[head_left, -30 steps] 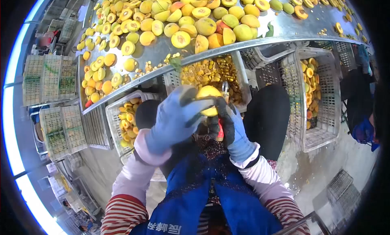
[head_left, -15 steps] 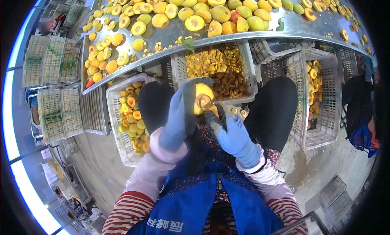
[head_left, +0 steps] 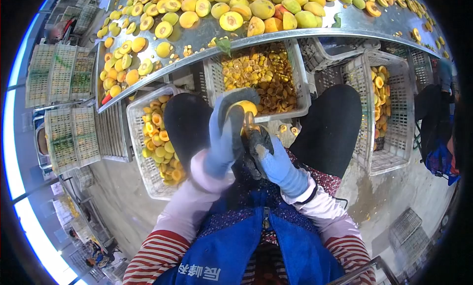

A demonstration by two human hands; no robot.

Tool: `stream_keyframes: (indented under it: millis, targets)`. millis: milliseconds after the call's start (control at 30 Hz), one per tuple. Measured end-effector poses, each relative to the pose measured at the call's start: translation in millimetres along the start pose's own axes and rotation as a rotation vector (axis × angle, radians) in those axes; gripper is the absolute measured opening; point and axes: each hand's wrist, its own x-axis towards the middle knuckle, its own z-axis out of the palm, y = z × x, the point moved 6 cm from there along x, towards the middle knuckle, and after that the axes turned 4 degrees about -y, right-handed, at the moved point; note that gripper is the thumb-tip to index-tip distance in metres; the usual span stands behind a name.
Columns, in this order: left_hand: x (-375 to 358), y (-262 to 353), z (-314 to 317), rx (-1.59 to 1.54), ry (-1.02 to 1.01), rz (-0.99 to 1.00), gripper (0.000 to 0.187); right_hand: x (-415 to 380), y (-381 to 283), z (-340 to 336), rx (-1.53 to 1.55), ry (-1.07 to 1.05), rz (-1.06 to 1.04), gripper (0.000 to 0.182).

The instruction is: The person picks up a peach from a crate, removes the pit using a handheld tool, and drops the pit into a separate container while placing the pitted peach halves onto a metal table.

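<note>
My left hand (head_left: 226,132), in a blue and dark glove, wraps round a yellow fruit half (head_left: 246,107) above my lap. Close against it on the right, my right hand (head_left: 276,159), gloved the same way, has its fingers closed at the fruit's lower side. Something brown shows between the fruit and those fingers, too small and blurred to name. Just beyond the hands stands a crate (head_left: 303,83) of small yellow and brown fruit pieces.
A metal table (head_left: 197,42) heaped with cut fruit spans the top. Fruit crates stand at left (head_left: 143,174) and right (head_left: 394,159). Stacked crates (head_left: 61,70) rise at far left. A person's dark-clothed leg (head_left: 429,112) shows at far right.
The fruit has turned and now shows less of its cut face. My right hand has moved slightly left and down, closer to my left hand. The view has shifted a little.
</note>
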Motion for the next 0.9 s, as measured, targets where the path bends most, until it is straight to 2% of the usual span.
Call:
stream_keyframes:
  millis: [67, 100, 133, 200, 233, 300, 400, 433, 533, 600, 667, 733, 767, 800, 833, 867, 900]
  targets:
    - [5.3, -7.2, 3.9, -0.176, -0.066, -0.138, 0.033, 1.5, -5.8, -6.7, 0.019, -0.042, 0.048, 0.044]
    - [4.3, -1.4, 2.4, -0.151, -0.171, -0.370, 0.032, 4.4, -5.6, -12.5, -0.259, -0.057, 0.023, 0.044]
    - [8.8, -3.5, -7.2, 0.143, -0.316, -0.416, 0.030, 2.7, -5.7, -13.1, -0.364, -0.020, -0.031, 0.043]
    - [9.9, 5.7, -12.9, 0.544, -0.462, -0.176, 0.027, -2.5, -7.1, -8.8, -0.566, 0.056, -0.142, 0.042]
    - [6.2, -0.8, -20.2, 0.424, -0.299, -0.155, 0.026, 3.3, -12.2, -2.6, -0.344, -0.009, -0.076, 0.041]
    - [-2.8, -14.7, -24.6, 0.177, 0.017, -0.104, 0.025, 2.7, -4.6, 1.8, -0.181, -0.003, -0.042, 0.040]
    - [3.6, -8.4, -5.0, 0.093, -0.084, -0.241, 0.028, 0.7, 7.8, 3.8, 0.008, 0.001, -0.091, 0.045]
    - [2.7, -7.3, -2.0, 0.062, -0.025, -0.184, 0.031, -1.8, 13.6, 4.0, 0.075, 0.004, -0.085, 0.046]
    - [3.8, 4.9, 6.6, 0.085, -0.050, 0.117, 0.032, -7.8, 26.3, 4.1, 0.318, -0.021, 0.022, 0.049]
    - [-2.9, -2.3, 8.0, 0.071, -0.022, -0.034, 0.031, -9.4, 26.9, 2.3, 0.503, -0.073, 0.162, 0.047]
    - [6.4, 1.5, 8.8, 0.287, -0.177, -0.035, 0.030, -9.1, 23.1, -2.9, 0.512, -0.059, 0.190, 0.040]
    - [7.3, -1.8, 6.4, -0.196, -0.271, -0.442, 0.027, -6.2, 10.9, -4.3, 0.409, -0.045, 0.146, 0.037]
    - [7.4, -3.9, 3.1, -0.229, -0.247, -0.508, 0.024, -5.7, 6.5, -1.5, 0.294, -0.054, 0.118, 0.035]
    - [6.6, -5.4, -0.7, -0.101, -0.225, -0.473, 0.024, -4.8, 0.7, 1.2, 0.174, -0.067, 0.088, 0.034]
    - [5.2, -10.2, -4.1, 0.027, -0.203, -0.432, 0.023, -6.0, 3.2, 7.1, 0.359, -0.093, 0.236, 0.029]
    - [4.5, -15.6, -5.1, 0.151, -0.182, -0.388, 0.022, -6.2, 8.2, 9.3, 0.434, -0.089, 0.284, 0.029]
    - [5.0, -12.1, -0.6, 0.163, -0.173, -0.216, 0.021, -6.9, 15.6, 12.3, 0.506, -0.084, 0.332, 0.034]
